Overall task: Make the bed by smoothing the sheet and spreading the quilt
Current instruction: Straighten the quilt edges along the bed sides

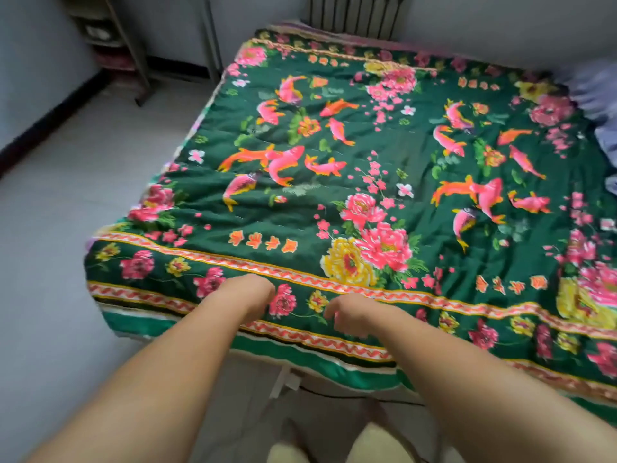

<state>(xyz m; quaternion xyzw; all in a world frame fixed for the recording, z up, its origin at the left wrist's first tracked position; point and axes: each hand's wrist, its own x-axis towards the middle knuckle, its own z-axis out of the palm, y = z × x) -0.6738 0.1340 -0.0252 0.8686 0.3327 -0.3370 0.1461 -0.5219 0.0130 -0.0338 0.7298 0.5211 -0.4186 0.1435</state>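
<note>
A dark green quilt [384,168] lies spread across the bed [290,379], covering nearly all of its top from the near edge to the far one. Its print is loud: pink and orange fish swimming in groups, big pink and yellow peonies, and small scattered blossoms. A border of red zigzag bands between yellow lines runs along the near edge, with a plain bright green strip below it that hangs over the side of the bed. The cloth lies mostly flat, with soft creases through the middle.

Both hands reach out over the near border, bare forearms extended. The left hand [248,292] sits on the quilt with its fingers bent down into the fabric at the zigzag band; motion blur keeps me from telling whether it pinches the cloth or only presses it. The right hand [347,317], just beside it, has its fingers curled downward onto the border, and its grip cannot be told either.

At the far right a pale lilac bundle of bedding [592,91] lies at the quilt's edge. The floor [66,228] on the left is light tile. Against the far wall stand a dark radiator [357,13] and, at far left, a metal-framed shelf [110,35].
</note>
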